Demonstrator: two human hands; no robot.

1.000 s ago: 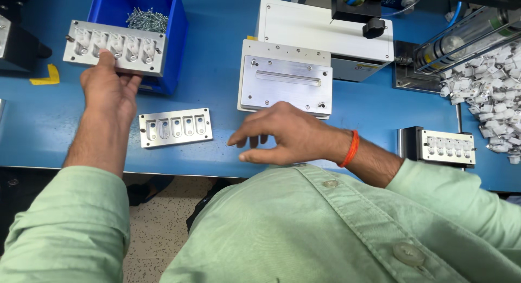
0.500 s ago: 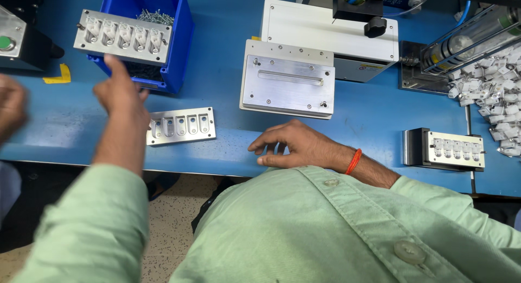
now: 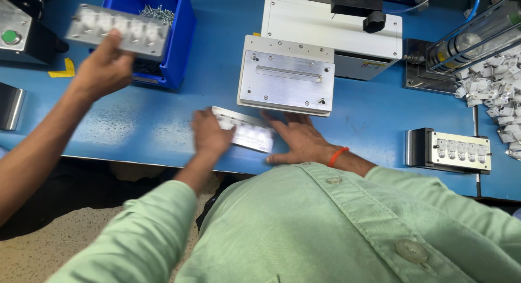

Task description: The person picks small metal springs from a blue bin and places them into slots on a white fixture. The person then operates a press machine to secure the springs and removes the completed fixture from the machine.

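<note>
Motion blurs the metal tray (image 3: 244, 130) under the left hand (image 3: 210, 135).

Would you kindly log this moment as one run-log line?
left hand: on metal tray | right hand: flat beside tray | co-worker's hand: lifting second tray

head view, close, straight down on blue bench (image 3: 135, 125)

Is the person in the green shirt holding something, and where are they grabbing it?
Both hands are on a blurred metal tray on the blue table: left hand on its left end, right hand at its right end. Gripped or just touched, I cannot tell.
</note>
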